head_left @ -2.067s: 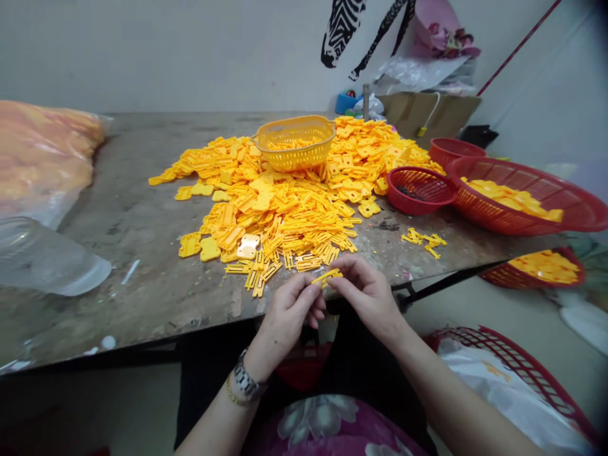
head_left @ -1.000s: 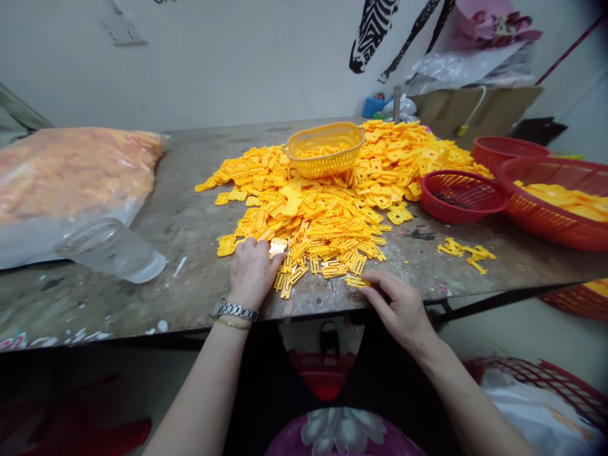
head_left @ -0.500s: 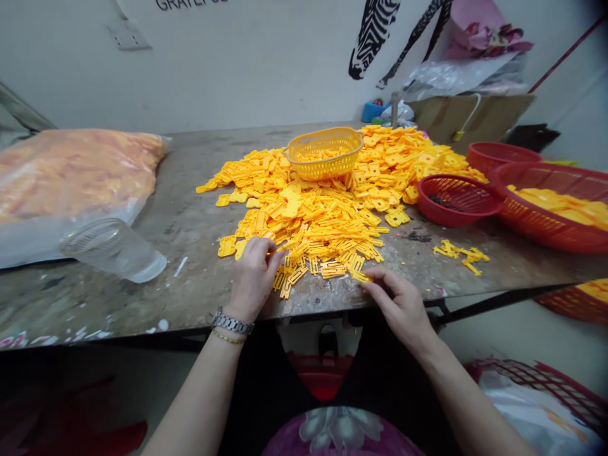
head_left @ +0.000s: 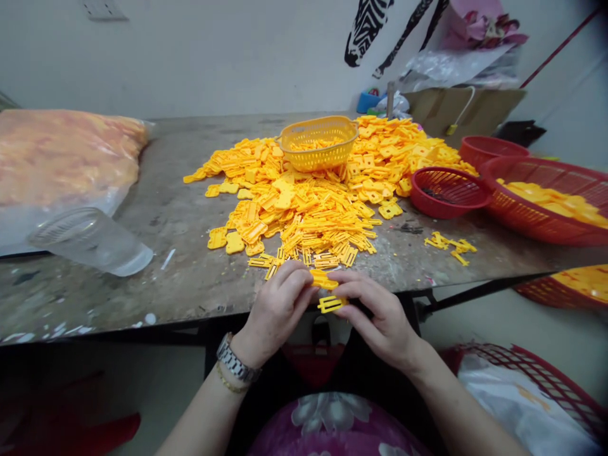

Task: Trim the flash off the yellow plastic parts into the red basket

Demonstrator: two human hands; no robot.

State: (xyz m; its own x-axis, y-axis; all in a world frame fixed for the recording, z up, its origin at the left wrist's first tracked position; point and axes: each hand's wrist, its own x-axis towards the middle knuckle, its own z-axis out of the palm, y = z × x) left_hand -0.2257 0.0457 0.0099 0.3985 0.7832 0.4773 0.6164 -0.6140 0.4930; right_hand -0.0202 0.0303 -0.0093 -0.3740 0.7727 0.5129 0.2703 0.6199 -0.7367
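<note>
My left hand (head_left: pixel 280 310), with a metal watch on its wrist, pinches a yellow plastic plate (head_left: pixel 323 279) at the table's front edge. Close beside it, my right hand (head_left: pixel 380 313) is closed on a slotted yellow plastic piece (head_left: pixel 331 304), held just below the plate. The right fingertips also reach the plate's right end. Behind both hands spreads a heap of yellow plastic parts (head_left: pixel 327 221), flat plates and narrow slotted pieces mixed. A yellow basket (head_left: pixel 318 155) of small yellow parts rests on that heap.
A clear plastic cup (head_left: pixel 95 244) lies tilted at left by a big bag (head_left: pixel 66 158) of orange-yellow parts. To the right stand a small red basket (head_left: pixel 449 206) and a large red basket (head_left: pixel 536 218) holding yellow plates. Loose yellow pieces (head_left: pixel 449 244) lie before them.
Both hands have left the pile's front edge and come together over the table edge. The left hand now holds a yellow plate, the right a slotted piece. The view has shifted slightly.
</note>
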